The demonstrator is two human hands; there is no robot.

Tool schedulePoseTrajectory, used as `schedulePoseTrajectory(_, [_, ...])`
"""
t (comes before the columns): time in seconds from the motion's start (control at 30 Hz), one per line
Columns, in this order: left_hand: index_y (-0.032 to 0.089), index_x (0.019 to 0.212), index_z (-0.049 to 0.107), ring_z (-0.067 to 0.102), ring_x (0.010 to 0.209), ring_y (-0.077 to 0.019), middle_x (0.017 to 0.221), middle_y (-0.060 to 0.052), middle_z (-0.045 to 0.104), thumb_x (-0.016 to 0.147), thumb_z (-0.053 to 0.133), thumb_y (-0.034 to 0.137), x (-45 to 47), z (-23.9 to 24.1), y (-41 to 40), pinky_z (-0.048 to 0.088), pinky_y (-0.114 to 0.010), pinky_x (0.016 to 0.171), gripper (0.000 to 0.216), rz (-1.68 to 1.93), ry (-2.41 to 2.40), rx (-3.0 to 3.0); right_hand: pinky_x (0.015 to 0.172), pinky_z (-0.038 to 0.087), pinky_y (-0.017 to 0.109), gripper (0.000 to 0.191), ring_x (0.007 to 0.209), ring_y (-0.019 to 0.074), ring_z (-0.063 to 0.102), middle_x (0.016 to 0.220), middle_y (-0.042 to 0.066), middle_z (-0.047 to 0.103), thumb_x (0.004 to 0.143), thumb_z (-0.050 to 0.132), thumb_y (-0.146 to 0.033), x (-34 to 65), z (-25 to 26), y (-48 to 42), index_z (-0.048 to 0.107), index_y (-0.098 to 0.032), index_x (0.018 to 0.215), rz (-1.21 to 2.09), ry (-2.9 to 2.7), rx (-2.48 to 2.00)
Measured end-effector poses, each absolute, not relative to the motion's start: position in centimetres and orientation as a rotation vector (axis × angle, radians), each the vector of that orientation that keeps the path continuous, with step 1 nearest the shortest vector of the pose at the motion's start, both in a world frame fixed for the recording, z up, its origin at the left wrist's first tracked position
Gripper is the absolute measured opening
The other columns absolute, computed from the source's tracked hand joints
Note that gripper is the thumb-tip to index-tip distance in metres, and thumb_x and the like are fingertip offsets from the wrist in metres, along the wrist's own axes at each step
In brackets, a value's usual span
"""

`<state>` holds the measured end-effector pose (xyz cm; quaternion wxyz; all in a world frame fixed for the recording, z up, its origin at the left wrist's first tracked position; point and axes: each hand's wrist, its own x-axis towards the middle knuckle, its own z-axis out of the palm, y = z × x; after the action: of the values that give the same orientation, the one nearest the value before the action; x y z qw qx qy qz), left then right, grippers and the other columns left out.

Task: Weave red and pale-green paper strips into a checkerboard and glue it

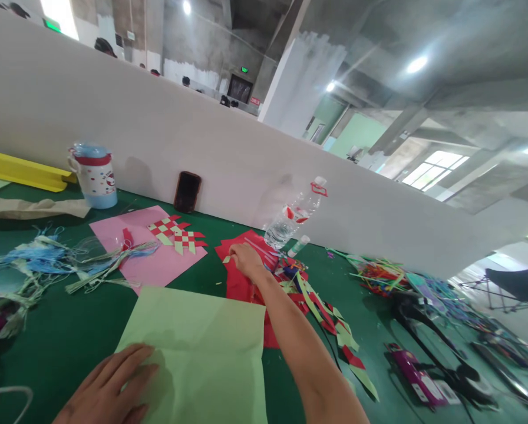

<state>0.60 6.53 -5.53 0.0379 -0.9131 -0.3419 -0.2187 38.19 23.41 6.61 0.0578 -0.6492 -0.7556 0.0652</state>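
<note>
My left hand [109,388] lies flat with fingers stretched out on the near left corner of a light green paper sheet [206,347]. My right hand [245,259] reaches forward over a red paper sheet [240,282]. Its fingers are curled together around something small and pale at the fingertips that I cannot make out. Cut red and green paper strips [326,312] lie just right of that arm. A woven red-and-green paper piece [178,232] rests on a pink sheet [153,259] further left.
A green mat [69,330] covers the table. A clear plastic bottle [293,218] lies tilted behind the red sheet. A lidded cup [93,175], a dark phone [187,191] against the white partition, blue and green strands [47,262] and a purple box [416,380] surround the work area.
</note>
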Motion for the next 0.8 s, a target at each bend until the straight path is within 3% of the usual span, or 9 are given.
schedulePoseTrajectory(0.13, [0.044,0.136,0.065,0.068,0.126,-0.0255,0.144,0.002,0.068,0.083,0.072,0.045,0.8,-6.5,6.4,0.057,-0.035,0.102,0.053,-0.58,-1.002,-2.809,0.1,0.053,0.047,0.014,0.111,0.0246,0.066,0.115,0.008,0.071,0.102,0.062,-0.024,39.1,8.8,22.1,0.069,-0.016,0.112,0.164,-2.172,-1.911])
schedulePoseTrajectory(0.27, [0.045,0.137,0.064,0.063,0.133,-0.0265,0.149,0.001,0.065,0.085,0.072,0.047,0.7,-7.0,6.0,0.053,-0.038,0.107,0.052,-0.569,-1.098,-2.816,0.107,0.046,0.044,0.024,0.118,0.026,0.062,0.118,0.013,0.071,0.097,0.051,-0.01,40.2,11.4,18.2,0.07,-0.016,0.112,0.14,-2.047,-1.822])
schedulePoseTrajectory(0.33, [0.044,0.136,0.064,0.063,0.133,-0.0267,0.149,0.001,0.064,0.087,0.071,0.048,0.6,-6.8,5.9,0.051,-0.039,0.107,0.05,-0.595,-1.123,-2.824,0.104,0.049,0.041,0.026,0.116,0.0244,0.063,0.12,0.012,0.071,0.098,0.05,-0.014,39.8,12.4,14.5,0.068,-0.018,0.116,0.152,-2.004,-1.757])
schedulePoseTrajectory(0.47, [0.044,0.142,0.06,0.063,0.132,-0.0261,0.151,0.002,0.063,0.088,0.07,0.05,0.7,-6.1,5.8,0.049,-0.039,0.108,0.055,-0.621,-1.093,-2.831,0.084,0.057,0.029,0.02,0.091,0.018,0.071,0.1,0.006,0.075,0.104,0.051,-0.026,36.9,11.9,5.3,0.07,-0.022,0.108,0.368,-2.015,-1.548])
schedulePoseTrajectory(0.53, [0.044,0.142,0.059,0.062,0.133,-0.0261,0.15,0.002,0.064,0.087,0.071,0.049,0.8,-5.8,5.7,0.047,-0.04,0.109,0.057,-0.607,-1.076,-2.814,0.097,0.055,0.031,0.019,0.107,0.02,0.07,0.109,0.007,0.077,0.103,0.057,-0.029,35.3,10.3,1.3,0.072,-0.023,0.114,0.55,-2.128,-1.406])
schedulePoseTrajectory(0.57, [0.043,0.14,0.061,0.062,0.132,-0.0266,0.149,0.002,0.064,0.085,0.072,0.049,0.9,-5.8,5.6,0.046,-0.041,0.109,0.056,-0.601,-1.087,-2.804,0.104,0.053,0.033,0.025,0.117,0.0219,0.068,0.119,0.009,0.076,0.101,0.062,-0.033,34.7,9.3,-0.4,0.07,-0.023,0.122,0.6,-2.201,-1.372])
schedulePoseTrajectory(0.67, [0.042,0.133,0.066,0.061,0.132,-0.0287,0.147,0.001,0.066,0.082,0.073,0.044,1.2,-5.7,5.3,0.045,-0.044,0.11,0.052,-0.594,-1.16,-2.8,0.121,0.04,0.042,0.07,0.144,0.0299,0.05,0.149,0.015,0.061,0.089,0.077,-0.055,34.1,5.9,-3.5,0.057,-0.022,0.147,0.635,-2.37,-1.466])
schedulePoseTrajectory(0.8, [0.04,0.143,0.06,0.057,0.137,-0.0299,0.153,-0.002,0.061,0.083,0.071,0.052,0.6,-5.2,5.2,0.044,-0.043,0.113,0.062,-0.63,-1.161,-2.895,0.124,0.034,0.053,0.096,0.154,0.0373,0.034,0.163,0.017,0.044,0.081,0.08,-0.063,35.2,2.7,-4.8,0.042,-0.021,0.159,0.576,-2.47,-1.642])
